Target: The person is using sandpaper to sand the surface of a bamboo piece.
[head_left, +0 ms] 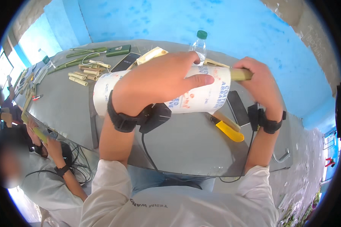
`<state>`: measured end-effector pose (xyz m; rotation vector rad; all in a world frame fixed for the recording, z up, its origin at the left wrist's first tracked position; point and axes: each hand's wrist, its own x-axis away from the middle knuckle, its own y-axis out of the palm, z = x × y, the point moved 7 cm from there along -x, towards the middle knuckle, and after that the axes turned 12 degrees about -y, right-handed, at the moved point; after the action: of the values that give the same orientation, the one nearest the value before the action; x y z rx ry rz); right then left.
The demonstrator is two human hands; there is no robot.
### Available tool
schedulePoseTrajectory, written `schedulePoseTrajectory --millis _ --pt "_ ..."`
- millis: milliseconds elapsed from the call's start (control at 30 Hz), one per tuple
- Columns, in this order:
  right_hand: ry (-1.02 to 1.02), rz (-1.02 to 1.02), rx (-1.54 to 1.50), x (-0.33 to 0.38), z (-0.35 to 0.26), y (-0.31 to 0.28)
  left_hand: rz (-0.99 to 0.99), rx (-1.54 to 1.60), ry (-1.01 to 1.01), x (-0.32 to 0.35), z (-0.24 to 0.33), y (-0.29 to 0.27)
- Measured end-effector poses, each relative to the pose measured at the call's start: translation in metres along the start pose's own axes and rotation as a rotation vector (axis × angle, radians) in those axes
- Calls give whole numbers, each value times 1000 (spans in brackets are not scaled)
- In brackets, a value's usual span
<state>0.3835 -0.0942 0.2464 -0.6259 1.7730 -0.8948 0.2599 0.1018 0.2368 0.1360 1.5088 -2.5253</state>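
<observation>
A large white sheet of sandpaper [212, 94], printed on its back, curves in front of me above the table. My left hand [155, 81] is closed over its upper edge, thumb lying across the printed side. From the sheet's right end sticks a green bamboo piece [240, 74], and my right hand [262, 77] has its fingers wrapped round it. How far the bamboo runs behind the sheet is hidden. A yellow-handled knife [231, 130] lies below the sheet, beside a pale bamboo strip [225, 119].
On the grey table [170, 147] are a dark phone-like slab [238, 108], another phone [125, 62], a green power bank [118, 50] and several cut bamboo pieces [88, 72]. A green-capped bottle [199, 45] stands behind the sheet. At left, a co-worker's hands [51, 145] hold bamboo.
</observation>
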Motion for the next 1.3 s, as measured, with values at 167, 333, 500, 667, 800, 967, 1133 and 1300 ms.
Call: schedulePoseTrajectory --millis 167,333,500,667,800,967,1133,1300 --pt "91 31 41 16 19 -35 -96 0 -173 8 -8 -11" --pt "173 117 150 28 32 -62 22 -65 -286 -1 -30 -17" --pt "209 147 211 32 34 -71 212 -102 -256 -8 -41 -17" --pt "168 163 189 26 29 -60 158 -42 -197 -13 -26 -4" --pt "195 141 157 23 31 -51 152 -44 -257 -11 -27 -4" --pt "165 182 88 18 29 -45 234 -178 -152 -3 -28 -7" --pt "180 233 64 17 26 -46 393 -373 -68 4 -25 -11" --pt "178 221 69 18 28 -43 418 -327 -17 -1 -37 -21"
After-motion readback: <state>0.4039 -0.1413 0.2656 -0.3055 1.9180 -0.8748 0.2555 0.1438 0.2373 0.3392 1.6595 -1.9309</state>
